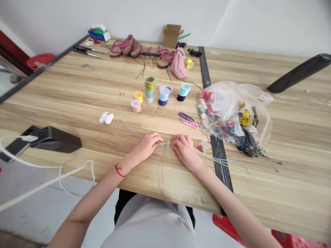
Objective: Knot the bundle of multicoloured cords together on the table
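Wooden table (77, 86), near edge: left hand (146, 144) and right hand (184, 150) both pinch the thread bundle (167, 143) between them; loose strands (160, 175) trailing off the edge could snag and tangle.

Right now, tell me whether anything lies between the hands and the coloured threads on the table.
Nothing visible does. The left hand and the right hand are both on the threads, pinching them with curled fingers. The scissors and the pink spool lie farther off, clear of the hands.
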The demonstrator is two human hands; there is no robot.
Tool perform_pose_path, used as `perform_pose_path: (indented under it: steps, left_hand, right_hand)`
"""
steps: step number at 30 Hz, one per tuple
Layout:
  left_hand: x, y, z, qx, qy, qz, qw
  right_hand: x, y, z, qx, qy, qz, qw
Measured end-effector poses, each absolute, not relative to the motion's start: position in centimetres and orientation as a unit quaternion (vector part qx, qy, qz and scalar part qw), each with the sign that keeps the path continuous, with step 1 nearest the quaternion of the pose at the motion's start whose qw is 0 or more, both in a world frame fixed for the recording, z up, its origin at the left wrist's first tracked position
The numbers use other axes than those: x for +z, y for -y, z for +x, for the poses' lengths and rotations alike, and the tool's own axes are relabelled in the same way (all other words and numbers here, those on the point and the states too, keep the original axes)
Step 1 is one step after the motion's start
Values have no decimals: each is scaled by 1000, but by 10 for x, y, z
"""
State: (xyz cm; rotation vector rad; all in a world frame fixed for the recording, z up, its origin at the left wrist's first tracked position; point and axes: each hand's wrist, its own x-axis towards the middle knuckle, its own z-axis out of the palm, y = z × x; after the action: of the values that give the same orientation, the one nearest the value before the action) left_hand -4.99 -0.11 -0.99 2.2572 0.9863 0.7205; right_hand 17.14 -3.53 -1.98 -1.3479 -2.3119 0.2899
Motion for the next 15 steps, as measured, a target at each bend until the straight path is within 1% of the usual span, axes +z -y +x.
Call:
perform_pose_path:
  steps: [15]
  left_hand:
    - [-9,1,-53,260,-356,841,315]
  right_hand:
    - [-18,38,174,108,835,-494,216]
